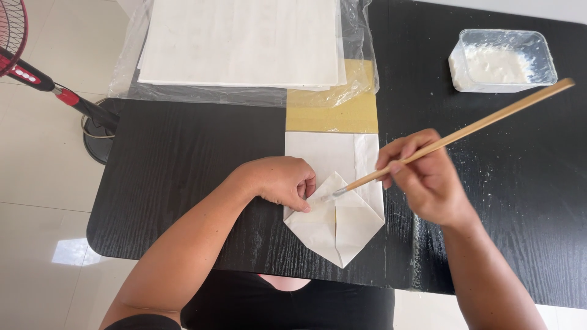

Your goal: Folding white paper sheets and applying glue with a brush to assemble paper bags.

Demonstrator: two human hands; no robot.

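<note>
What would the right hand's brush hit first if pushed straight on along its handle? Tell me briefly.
The right hand aims the brush down-left; its tip already rests on the folded paper. Straight on, it would probably meet the left hand fingers pressing that paper.

White paper bag (337, 211) flat on my worktop, its near end folded into a point, thin wooden brush (452, 137) slanting up to the far right, tip on the left fold

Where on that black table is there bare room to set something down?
Bare table lies left of the folded paper, below the plastic-wrapped sheet stack. More lies right of the right hand, below the paste tub. The middle is crowded.
</note>
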